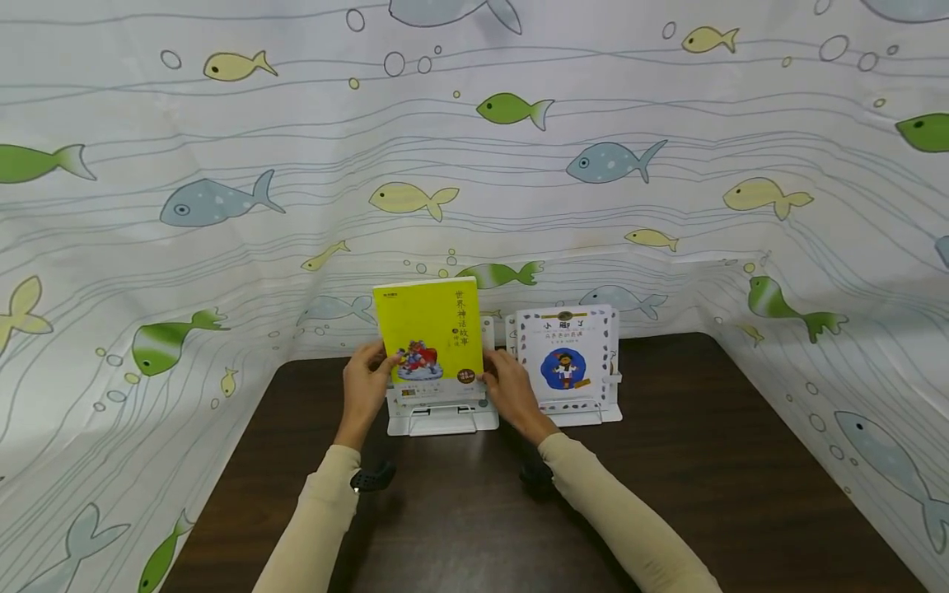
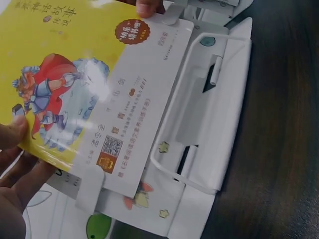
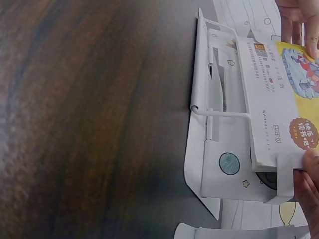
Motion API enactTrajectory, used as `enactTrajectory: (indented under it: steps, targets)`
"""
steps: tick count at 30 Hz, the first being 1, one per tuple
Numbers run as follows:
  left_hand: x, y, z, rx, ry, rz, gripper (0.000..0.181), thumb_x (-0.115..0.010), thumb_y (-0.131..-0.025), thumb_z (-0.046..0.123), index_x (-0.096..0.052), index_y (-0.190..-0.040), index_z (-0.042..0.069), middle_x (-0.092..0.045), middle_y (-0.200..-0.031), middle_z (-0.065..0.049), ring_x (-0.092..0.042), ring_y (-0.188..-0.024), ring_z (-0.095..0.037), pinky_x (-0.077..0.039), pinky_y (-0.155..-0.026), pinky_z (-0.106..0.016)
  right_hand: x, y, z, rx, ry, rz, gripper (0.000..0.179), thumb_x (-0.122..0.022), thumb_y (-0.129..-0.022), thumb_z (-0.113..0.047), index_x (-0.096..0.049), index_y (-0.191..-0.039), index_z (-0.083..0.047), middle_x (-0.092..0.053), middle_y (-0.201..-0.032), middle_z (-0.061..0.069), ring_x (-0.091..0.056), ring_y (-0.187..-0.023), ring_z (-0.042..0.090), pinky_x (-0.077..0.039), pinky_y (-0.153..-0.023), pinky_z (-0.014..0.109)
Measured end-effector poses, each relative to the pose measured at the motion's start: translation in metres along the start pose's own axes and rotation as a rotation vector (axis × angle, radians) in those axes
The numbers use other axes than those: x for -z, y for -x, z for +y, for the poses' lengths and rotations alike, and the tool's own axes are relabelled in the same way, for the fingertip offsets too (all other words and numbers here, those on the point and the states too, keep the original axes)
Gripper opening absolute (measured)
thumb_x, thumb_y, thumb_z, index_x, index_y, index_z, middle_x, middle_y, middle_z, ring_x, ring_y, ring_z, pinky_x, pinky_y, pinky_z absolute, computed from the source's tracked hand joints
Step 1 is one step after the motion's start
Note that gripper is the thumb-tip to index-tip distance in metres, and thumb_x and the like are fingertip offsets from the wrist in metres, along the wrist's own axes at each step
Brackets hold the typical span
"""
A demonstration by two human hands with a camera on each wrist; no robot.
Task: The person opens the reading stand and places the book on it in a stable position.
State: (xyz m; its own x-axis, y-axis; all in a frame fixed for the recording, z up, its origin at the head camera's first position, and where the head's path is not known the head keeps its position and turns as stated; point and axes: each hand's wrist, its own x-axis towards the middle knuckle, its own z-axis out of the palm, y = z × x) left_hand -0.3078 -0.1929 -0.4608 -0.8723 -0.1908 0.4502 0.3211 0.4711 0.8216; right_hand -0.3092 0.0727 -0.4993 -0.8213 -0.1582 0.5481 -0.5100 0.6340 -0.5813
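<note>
A yellow-and-white paperback book (image 1: 426, 321) with a cartoon figure on its cover leans upright against a white book stand (image 1: 445, 424). My left hand (image 1: 366, 383) grips its left edge, thumb (image 2: 17, 130) on the cover and the other fingers behind. At the opposite edge my right hand (image 1: 513, 391) pinches the book near its lower corner, with the thumb (image 3: 310, 162) in front. White side clips (image 2: 90, 186) overlap the lower edges of the cover. The wire page holder (image 3: 222, 113) is in front of the stand, below the book.
Just right of it, a second white stand (image 1: 611, 412) bears a white book (image 1: 567, 346) with a blue round picture. Both stands are at the back of the dark wooden table (image 1: 460, 511), close to a fish-patterned curtain (image 1: 519, 198) that surrounds the table's back and sides.
</note>
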Motion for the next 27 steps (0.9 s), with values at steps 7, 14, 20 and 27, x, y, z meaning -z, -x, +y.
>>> enactTrajectory:
  steps: [7, 14, 20, 27]
  targets:
    - [-0.005, 0.004, -0.006, -0.045, -0.067, 0.021, 0.037, -0.077, -0.097, 0.006, -0.072, -0.132, -0.006, -0.067, -0.112, -0.021, -0.066, -0.098, -0.033, -0.042, -0.074, -0.012, -0.002, 0.0, -0.002, -0.037, -0.084, 0.061, 0.029, -0.07, -0.102, -0.003, -0.06, -0.129, -0.003, -0.066, -0.111, 0.012, -0.071, -0.098, 0.023, -0.062, -0.086, 0.036]
    - [-0.007, 0.01, -0.008, -0.027, -0.102, 0.067, 0.032, -0.08, -0.095, 0.006, -0.076, -0.125, -0.004, -0.071, -0.107, -0.02, -0.068, -0.096, -0.033, -0.049, -0.078, -0.022, -0.002, 0.004, -0.003, -0.05, -0.098, 0.08, 0.025, -0.072, -0.101, -0.003, -0.064, -0.125, -0.003, -0.069, -0.109, 0.012, -0.07, -0.096, 0.023, -0.062, -0.086, 0.038]
    - [-0.008, 0.015, -0.011, 0.017, -0.13, 0.079, 0.029, -0.083, -0.093, 0.008, -0.079, -0.121, -0.001, -0.075, -0.102, -0.02, -0.067, -0.096, -0.034, -0.048, -0.082, -0.03, -0.003, 0.006, -0.002, -0.063, -0.076, 0.085, 0.022, -0.073, -0.099, -0.002, -0.067, -0.121, -0.003, -0.071, -0.105, 0.011, -0.071, -0.092, 0.022, -0.063, -0.082, 0.038]
    - [-0.009, 0.02, -0.014, 0.08, -0.071, 0.078, 0.023, -0.081, -0.096, 0.01, -0.078, -0.118, 0.002, -0.076, -0.103, -0.017, -0.072, -0.094, -0.03, -0.046, -0.071, -0.01, -0.004, 0.007, -0.004, -0.095, -0.063, 0.075, 0.022, -0.074, -0.099, -0.003, -0.066, -0.119, -0.003, -0.069, -0.104, 0.01, -0.07, -0.093, 0.021, -0.062, -0.084, 0.037]
